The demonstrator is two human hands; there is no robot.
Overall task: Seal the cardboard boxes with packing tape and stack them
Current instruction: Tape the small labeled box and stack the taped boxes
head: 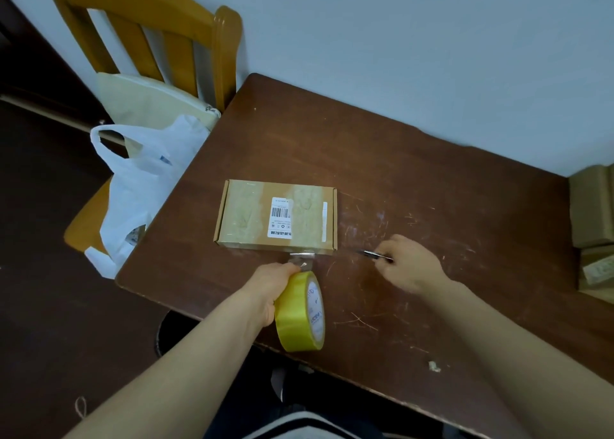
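A flat cardboard box [252, 216] with a white barcode label lies closed on the brown table [415, 179]. A strip of clear tape [301, 258] runs from its near edge to the yellow tape roll [299, 312], which my left hand [270, 287] grips just in front of the box. To the right of the box, my right hand [410, 264] holds a small thin blade-like tool [373, 255] whose tip points left toward the box corner.
More cardboard boxes [594, 226] are piled at the table's right edge. A wooden chair [149, 33] at the left carries a cream cloth bag [149, 102] and a white plastic bag [143, 186]. A small scrap [433, 366] lies near the table's front edge.
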